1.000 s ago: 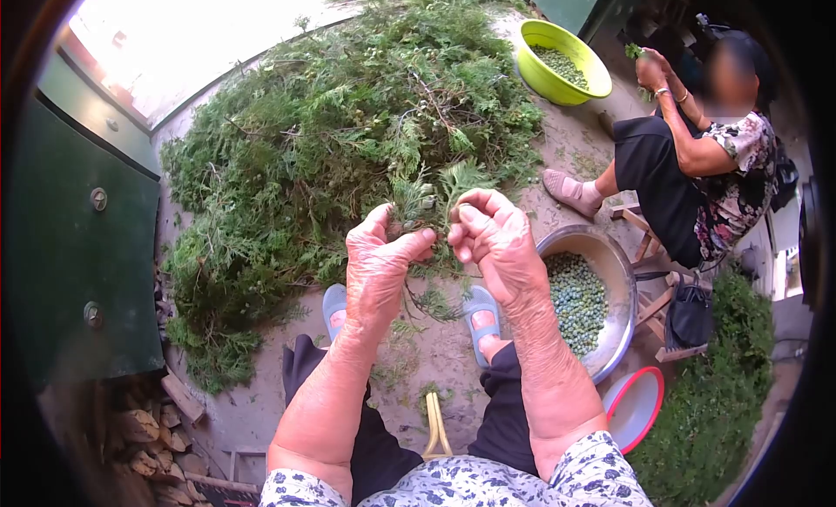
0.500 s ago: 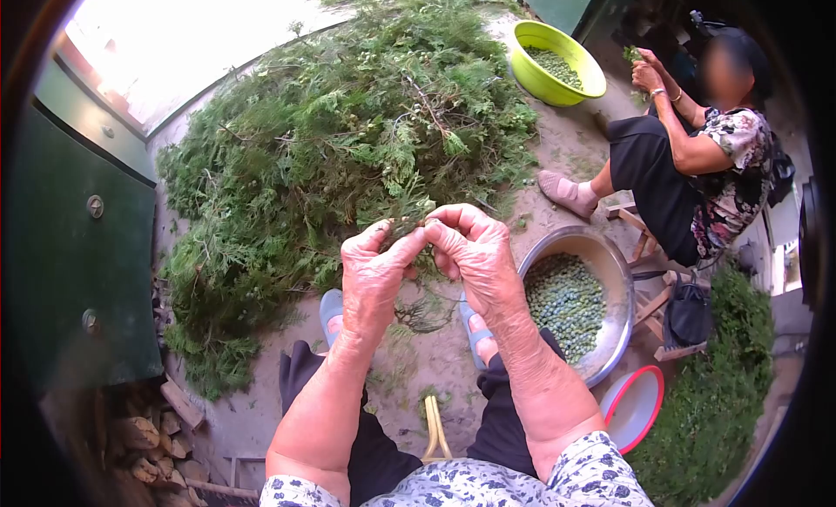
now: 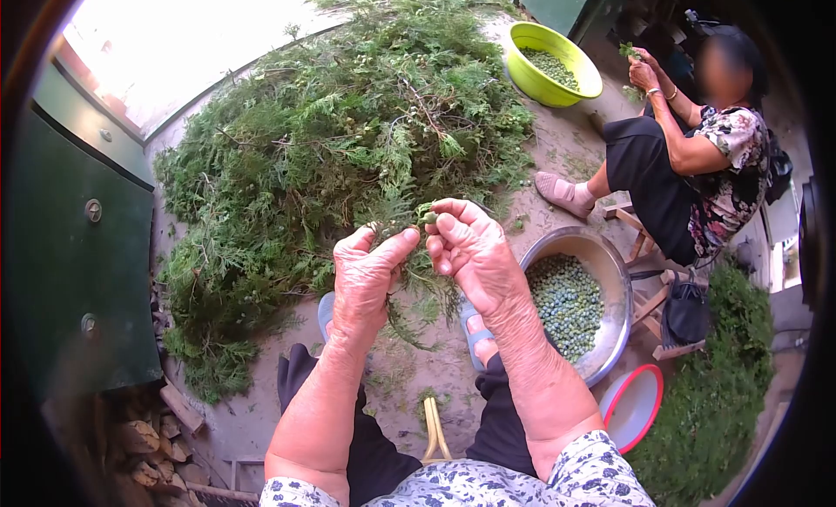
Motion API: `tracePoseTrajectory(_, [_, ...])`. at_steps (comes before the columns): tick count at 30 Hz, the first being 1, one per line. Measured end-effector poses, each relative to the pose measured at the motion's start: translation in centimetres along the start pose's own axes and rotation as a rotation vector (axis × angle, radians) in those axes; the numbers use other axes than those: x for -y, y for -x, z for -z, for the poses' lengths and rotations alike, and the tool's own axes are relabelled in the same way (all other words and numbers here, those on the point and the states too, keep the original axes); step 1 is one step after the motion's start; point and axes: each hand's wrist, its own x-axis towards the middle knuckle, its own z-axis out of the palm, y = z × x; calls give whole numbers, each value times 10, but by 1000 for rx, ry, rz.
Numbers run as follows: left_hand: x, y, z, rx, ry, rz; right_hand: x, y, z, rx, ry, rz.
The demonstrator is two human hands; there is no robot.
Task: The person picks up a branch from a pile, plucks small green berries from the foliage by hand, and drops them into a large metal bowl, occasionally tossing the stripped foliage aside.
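Observation:
My left hand [image 3: 367,272] grips a green conifer sprig [image 3: 416,291] whose twigs hang down between my hands. My right hand [image 3: 468,248] pinches a small green seed cone [image 3: 428,218] at the sprig's top between thumb and forefinger. Both hands are raised over my knees, close together and nearly touching. To the right of my right wrist stands a metal basin [image 3: 610,272] filled with several picked green cones [image 3: 564,300].
A big pile of cut conifer branches [image 3: 331,141] covers the ground ahead. Another person [image 3: 697,158] sits at the right, hands on a sprig, next to a lime-green bowl [image 3: 550,61] of cones. A red-rimmed dish [image 3: 634,406], more branches [image 3: 714,402] and a green door [image 3: 70,246] surround me.
My hands have dropped slightly and shifted; the right fingers now pinch a cone at the sprig's top. The sprig hangs lower between the hands.

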Motion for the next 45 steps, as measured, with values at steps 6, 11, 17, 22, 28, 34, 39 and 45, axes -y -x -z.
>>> tracePoseTrajectory(6, [6, -1, -1, 60, 16, -51, -5, 3, -3, -28, 215, 92])
tracePoseTrajectory(11, [0, -1, 0, 138, 114, 105, -8, 4, 0, 14, -153, -94])
tracePoseTrajectory(17, [0, -1, -1, -11, 16, 125, 11, -3, 7, -86, -363, 0])
tracePoseTrajectory(22, [6, -7, 5, 90, -133, 128, 14, -1, 11, 32, -230, 55])
tracePoseTrajectory(28, [5, -4, 2, 171, -140, 98, 11, 5, -7, -116, 418, -19])
tracePoseTrajectory(34, [12, -13, 14, 100, 14, 85, 12, 3, -3, -228, 272, 16])
tracePoseTrajectory(39, [8, -11, 12, 107, 4, 79, 7, 0, -11, -379, 273, 223])
tracePoseTrajectory(45, [10, -11, 12, 63, -21, 60, 6, 5, -8, -158, 568, 201])
